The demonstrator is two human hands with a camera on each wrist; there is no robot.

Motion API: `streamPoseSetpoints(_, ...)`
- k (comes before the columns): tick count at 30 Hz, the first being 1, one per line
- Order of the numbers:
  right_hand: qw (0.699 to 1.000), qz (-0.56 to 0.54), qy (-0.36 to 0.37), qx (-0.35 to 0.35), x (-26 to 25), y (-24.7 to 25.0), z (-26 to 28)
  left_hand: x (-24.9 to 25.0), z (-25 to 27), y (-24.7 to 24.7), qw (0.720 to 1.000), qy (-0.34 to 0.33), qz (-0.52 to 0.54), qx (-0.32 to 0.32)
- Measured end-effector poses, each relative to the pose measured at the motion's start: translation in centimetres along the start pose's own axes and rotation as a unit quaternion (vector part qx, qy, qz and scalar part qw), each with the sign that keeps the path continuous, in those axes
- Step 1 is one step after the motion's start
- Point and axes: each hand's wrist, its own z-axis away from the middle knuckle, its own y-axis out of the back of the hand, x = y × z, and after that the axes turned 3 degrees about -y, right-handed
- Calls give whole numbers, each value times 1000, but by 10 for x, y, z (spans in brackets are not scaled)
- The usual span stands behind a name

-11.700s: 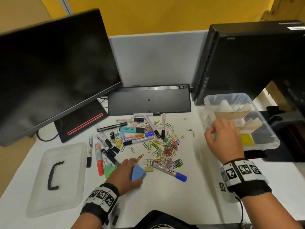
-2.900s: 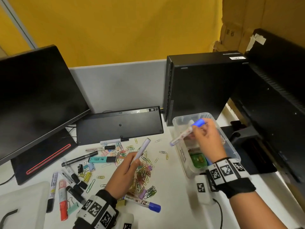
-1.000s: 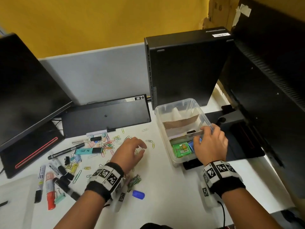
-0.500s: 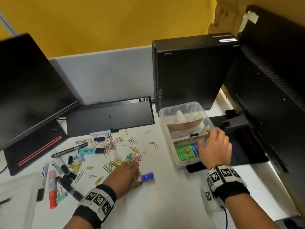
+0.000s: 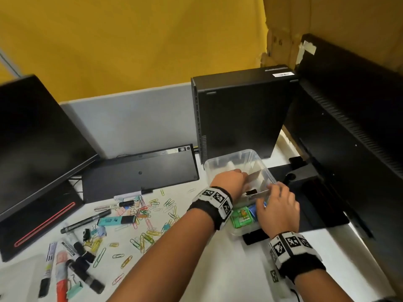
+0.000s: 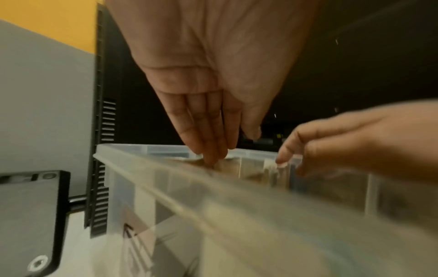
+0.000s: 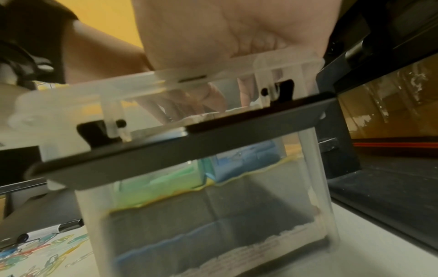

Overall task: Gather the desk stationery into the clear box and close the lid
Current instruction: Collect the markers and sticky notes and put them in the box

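Observation:
The clear box (image 5: 253, 152) stands right of centre, lid off, with cardboard dividers, a green item (image 5: 242, 216) and a blue one inside. My left hand (image 5: 242, 172) reaches into it; in the left wrist view its straight fingers (image 6: 213, 150) point down onto a divider and hold nothing. My right hand (image 5: 269, 189) is over the box's near end, thumb and fingertips pinching the end of a black-capped white marker (image 5: 254, 192) lying across the box. Paper clips (image 5: 148, 214), a teal highlighter (image 5: 115, 220) and several markers (image 5: 82, 264) lie on the desk. The lid (image 5: 19, 280) is at the far left.
A black monitor (image 5: 39, 138) stands at the left and an upturned keyboard (image 5: 139, 173) leans behind the clips. A PC tower (image 5: 239, 114) rises just behind the box. Another monitor's back (image 5: 349, 149) and its stand base (image 5: 316, 203) crowd the right.
My left hand has left the desk, where it touched a blue-capped marker, and has moved right into the box. That marker no longer shows on the desk. The right hand stayed at the box.

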Motion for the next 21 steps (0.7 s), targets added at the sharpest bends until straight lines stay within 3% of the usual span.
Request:
streamPoseSetpoints(4,1000,1,6,-8,-1,2,1,-21,46,3,991,18,78,108)
streamPoseSetpoints(10,999,32,7,-35,-20,10,12,-93,170,-20,970,143,131,149)
streamPoseSetpoints(16,977,-98,180,-50,-92,7,52,-175,271,-55,942,276,125,145)
streamPoseSetpoints(21,936,-134,302,-124,-159,-25,91,-232,298,-66,935,321,83,125)
